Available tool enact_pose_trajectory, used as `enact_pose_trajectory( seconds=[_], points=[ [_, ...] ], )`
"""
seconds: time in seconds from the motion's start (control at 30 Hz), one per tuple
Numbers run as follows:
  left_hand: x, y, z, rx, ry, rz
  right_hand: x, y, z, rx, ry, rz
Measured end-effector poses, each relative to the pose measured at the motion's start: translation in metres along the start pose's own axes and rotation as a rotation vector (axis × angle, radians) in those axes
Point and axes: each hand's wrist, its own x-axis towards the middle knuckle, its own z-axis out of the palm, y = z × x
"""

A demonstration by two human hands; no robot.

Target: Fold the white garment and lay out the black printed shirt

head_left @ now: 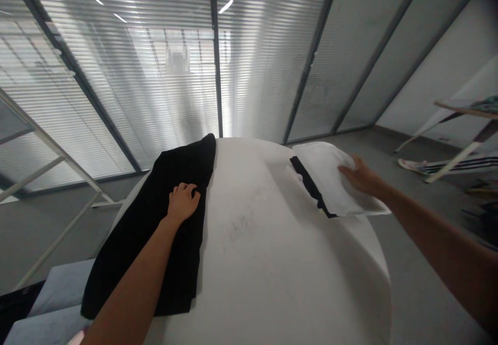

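A long folded black garment (155, 220), perhaps trousers, lies along the left side of the white round table (252, 262). My left hand (183, 202) rests palm down on its upper half, fingers slightly bent and nothing held. At the table's right edge, my right hand (358, 176) grips a stack of folded clothes by its right side. The top of that stack is a folded white garment (321, 171). From under its left edge a folded black piece (311, 187) sticks out, with some white below. The fingers beneath the stack are hidden.
Pale metal rack bars (64, 158) stand at the left, above grey-blue cushions or cloth (62, 288). Glass partitions with blinds (171, 75) rise behind the table. To the right are another table (467, 107) and a person's striped trouser leg and shoe (416, 166).
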Motion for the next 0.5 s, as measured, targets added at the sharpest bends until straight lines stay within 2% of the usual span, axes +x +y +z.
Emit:
enact_pose_trajectory(
  seconds=[0.1,0.23,0.33,0.5],
  points=[
    [0.0,0.0,0.0,-0.004,-0.004,-0.004,-0.007,-0.012,-0.006,0.03,0.085,0.024],
    [0.0,-0.001,0.0,-0.003,-0.005,-0.004,-0.009,-0.032,-0.016,-0.018,0.156,-0.063],
    [0.0,-0.002,0.0,-0.008,-0.01,-0.006,-0.014,-0.052,-0.014,-0.051,0.11,-0.154],
    [-0.001,-0.001,0.0,0.004,-0.014,-0.011,-0.037,-0.08,0.012,-0.195,-0.038,-0.356]
  ],
)
